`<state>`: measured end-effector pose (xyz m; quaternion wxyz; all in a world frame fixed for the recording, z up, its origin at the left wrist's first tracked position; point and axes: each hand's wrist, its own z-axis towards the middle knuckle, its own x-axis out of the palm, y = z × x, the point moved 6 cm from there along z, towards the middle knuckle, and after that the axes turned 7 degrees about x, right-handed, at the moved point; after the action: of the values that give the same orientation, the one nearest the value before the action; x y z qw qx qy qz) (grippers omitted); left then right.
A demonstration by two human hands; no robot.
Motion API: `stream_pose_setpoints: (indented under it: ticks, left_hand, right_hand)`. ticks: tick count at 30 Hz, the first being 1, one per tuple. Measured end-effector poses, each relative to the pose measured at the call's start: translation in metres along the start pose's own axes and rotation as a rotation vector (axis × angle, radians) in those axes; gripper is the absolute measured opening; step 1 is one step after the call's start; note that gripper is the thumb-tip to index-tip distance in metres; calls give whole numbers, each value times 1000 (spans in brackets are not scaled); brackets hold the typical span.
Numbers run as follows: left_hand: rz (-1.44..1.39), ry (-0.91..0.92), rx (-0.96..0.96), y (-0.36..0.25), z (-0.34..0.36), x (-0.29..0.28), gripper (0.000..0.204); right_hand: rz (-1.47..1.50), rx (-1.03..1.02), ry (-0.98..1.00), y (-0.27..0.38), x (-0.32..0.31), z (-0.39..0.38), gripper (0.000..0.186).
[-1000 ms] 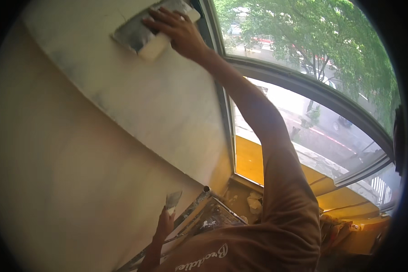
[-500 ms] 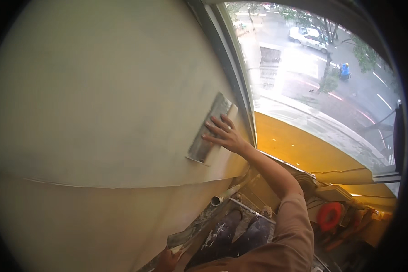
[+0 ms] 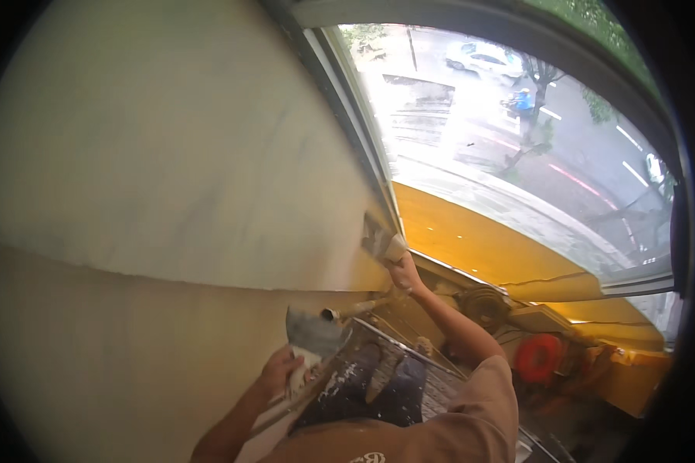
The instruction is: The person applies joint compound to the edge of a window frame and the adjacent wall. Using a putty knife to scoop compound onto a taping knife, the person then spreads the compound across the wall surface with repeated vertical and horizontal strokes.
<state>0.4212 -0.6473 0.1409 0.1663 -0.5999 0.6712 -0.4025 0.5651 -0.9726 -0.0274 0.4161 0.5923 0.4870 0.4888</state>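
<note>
My right hand (image 3: 402, 273) is wrapped round the steel trowel (image 3: 378, 240), most of the fingers hidden from me; the trowel sits low on the pale wall (image 3: 170, 154), just beside the window frame (image 3: 355, 131), though whether its edge presses there I cannot tell. Lower down, my left hand (image 3: 279, 372) grips the putty knife (image 3: 313, 332), its broad grey blade tilted upward near a pipe (image 3: 354, 309)

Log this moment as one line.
left hand: flat grey metal scraper; right hand: pale-backed grey blade near cream wall, beside grey window frame; wall contact: unclear
</note>
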Motion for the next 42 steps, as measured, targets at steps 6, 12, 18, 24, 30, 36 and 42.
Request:
stream_pose_setpoints:
  ticks: [6,12,18,24,30,36,42]
  left_hand:
    - [-128,215,40,-45,43,46,25]
    - [-12,271,184,-89,25,97,19]
    - [138,298,371,-125,-35,97,27]
    - [-236,313,630,-156,-132,74,35]
    - [-265,141,686,-125,-178,40,43]
    - [-260,-42,715,-102,-214,21,39]
    - [-389,-35,666,-62,-221,-6,45]
  right_hand:
    - [766,151,-76,142,-6,-119,34]
    - [-141,-150,241,262,16,-184,47]
    - [-552,-518,295,316,46,-191,64]
    - [-753,-888,162,398,80,-108,89]
    - [-896,-1701,-442,708,184,-90,63]
    - [-815,-1780,-413,850,257,-57,71]
    - [-857,-1789,-516,755,248,-15,68]
